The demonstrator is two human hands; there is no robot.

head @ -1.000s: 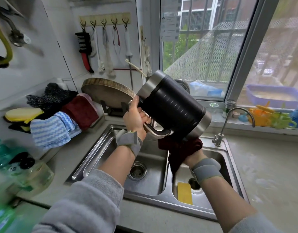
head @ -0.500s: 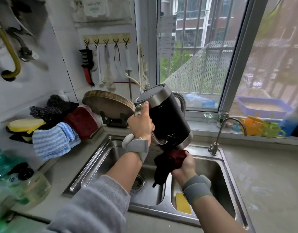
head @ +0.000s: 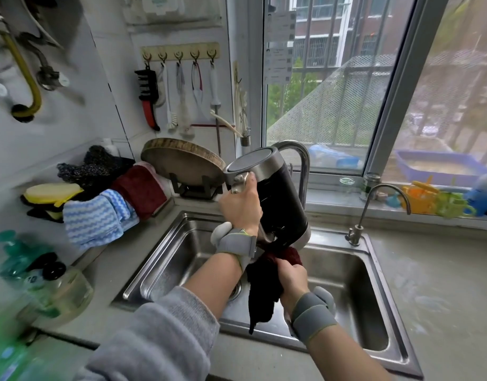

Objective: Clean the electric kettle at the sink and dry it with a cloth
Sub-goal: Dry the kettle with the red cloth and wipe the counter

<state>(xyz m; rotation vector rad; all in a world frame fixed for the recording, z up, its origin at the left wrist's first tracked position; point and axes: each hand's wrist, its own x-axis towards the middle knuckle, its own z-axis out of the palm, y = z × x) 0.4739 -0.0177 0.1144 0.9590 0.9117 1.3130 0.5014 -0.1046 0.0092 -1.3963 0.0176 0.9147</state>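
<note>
A black electric kettle (head: 278, 199) with a steel lid rim and base hangs almost upright over the double steel sink (head: 165, 259), its lid shut. My left hand (head: 241, 206) grips its handle near the top. Just below the kettle's base, my right hand (head: 290, 276) clutches a dark red cloth (head: 264, 287), which presses against the kettle's underside and dangles down into the sink.
A tall faucet (head: 301, 163) rises right behind the kettle; a thin tap (head: 374, 204) stands at the sink's right corner. Cloths and sponges (head: 99, 213) lie left, beside a round board (head: 182, 160). Bottles (head: 39, 279) crowd the near-left counter. Utensils hang on hooks (head: 179, 86).
The kettle has swung from lying tilted on its side to nearly upright and lower. My right hand with the cloth stayed under its base and dropped with it.
</note>
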